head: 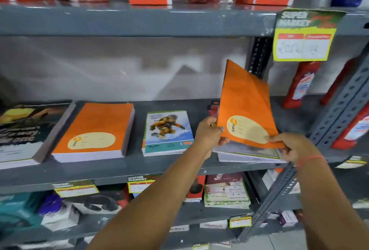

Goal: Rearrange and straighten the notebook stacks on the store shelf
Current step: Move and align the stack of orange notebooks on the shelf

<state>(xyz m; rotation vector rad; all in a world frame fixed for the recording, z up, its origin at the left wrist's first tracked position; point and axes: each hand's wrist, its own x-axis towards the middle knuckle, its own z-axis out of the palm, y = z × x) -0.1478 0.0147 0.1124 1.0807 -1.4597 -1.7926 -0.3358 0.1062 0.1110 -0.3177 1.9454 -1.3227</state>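
Note:
An orange notebook is tilted up on its lower edge over a low stack of notebooks at the right of the grey middle shelf. My left hand grips its lower left edge. My right hand pinches its lower right corner. Further left on the shelf lie a thick orange notebook stack, a smaller stack with an astronaut cover and a dark-covered stack at the far left.
A slanted perforated grey upright crosses at the right. A yellow price tag hangs from the upper shelf edge. Red bottles stand at the back right. Boxes fill the top shelf and mixed goods the lower shelves.

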